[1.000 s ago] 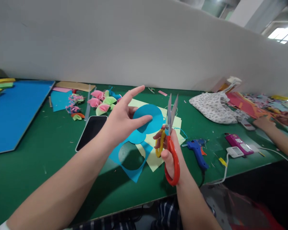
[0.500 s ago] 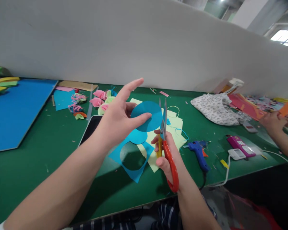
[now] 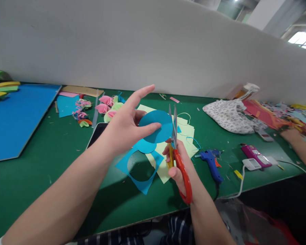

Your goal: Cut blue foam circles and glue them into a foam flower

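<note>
Blue disc: the round, bright-blue disc (image 3: 165,124), seemingly paper or thin card, is held up over the middle of the smooth green tabletop (image 3: 28,183)
Left hand: grasping; the left hand (image 3: 122,127) pinches the disc with the thumb on its face and fingers behind, index finger stretched out clear of it
Right hand: grasping; the right hand (image 3: 183,158) grips the metal scissors with red and yellow handles (image 3: 180,161), fingers at the loops
Blades: pointing away from the wearer, slightly parted, at the disc's right edge; whether they touch it I cannot tell
Beneath: a second blue disc (image 3: 146,147), a blue sheet with a large round hole (image 3: 146,188) and pale yellow-green sheets (image 3: 187,132)
Right of the scissors: a blue plastic glue gun (image 3: 211,165) lies untouched
Step in hand: probably trimming or snipping the disc's rim, the outline already looking round
Next move: a cut there would call for the rim between the blades, a steady pinch, and the disc turned rather than the scissors, with the left fingertips clear of the edge
</note>
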### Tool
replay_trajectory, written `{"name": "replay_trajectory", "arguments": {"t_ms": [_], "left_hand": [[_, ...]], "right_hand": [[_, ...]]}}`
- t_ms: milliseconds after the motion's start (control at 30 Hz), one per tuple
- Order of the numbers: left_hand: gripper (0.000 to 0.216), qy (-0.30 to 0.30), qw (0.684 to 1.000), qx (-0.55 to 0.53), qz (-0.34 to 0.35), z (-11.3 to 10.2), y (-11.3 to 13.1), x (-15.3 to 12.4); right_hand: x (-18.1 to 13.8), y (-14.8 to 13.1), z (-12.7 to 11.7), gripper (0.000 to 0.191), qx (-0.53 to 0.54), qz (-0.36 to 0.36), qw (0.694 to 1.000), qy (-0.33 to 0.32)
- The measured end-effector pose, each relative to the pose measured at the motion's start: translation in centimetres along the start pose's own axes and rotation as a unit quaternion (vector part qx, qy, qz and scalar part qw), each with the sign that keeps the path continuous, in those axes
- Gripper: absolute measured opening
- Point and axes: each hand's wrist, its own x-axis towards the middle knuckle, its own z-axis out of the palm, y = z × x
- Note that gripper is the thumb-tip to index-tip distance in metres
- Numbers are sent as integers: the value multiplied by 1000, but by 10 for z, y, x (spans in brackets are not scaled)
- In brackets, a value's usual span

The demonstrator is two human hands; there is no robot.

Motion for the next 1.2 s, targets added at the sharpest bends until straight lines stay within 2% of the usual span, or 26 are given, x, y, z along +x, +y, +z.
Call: {"name": "replay_trajectory", "arguments": {"t_ms": [133, 367, 600, 900, 1200], "left_hand": [[83, -37, 999, -19, -29, -4, 0, 1], [83, -30, 998, -48, -38, -4, 1, 1], [79, -28, 999, -16, -31, -4, 1, 1], [78, -23, 1000, 2, -21, -4, 1, 1], [80, -35, 998, -40, -43, -6, 0, 2]], "right_hand": [[1, -3, -1, 97, 27, 12, 1000, -1], [0, -2, -1, 95, 5, -9, 1000, -15], [-2, 4, -5, 94, -12, -9, 999, -29], [-2, 6, -3, 92, -8, 0, 1000, -7], [0, 5, -1, 84, 2, 2, 1000, 5]]}}
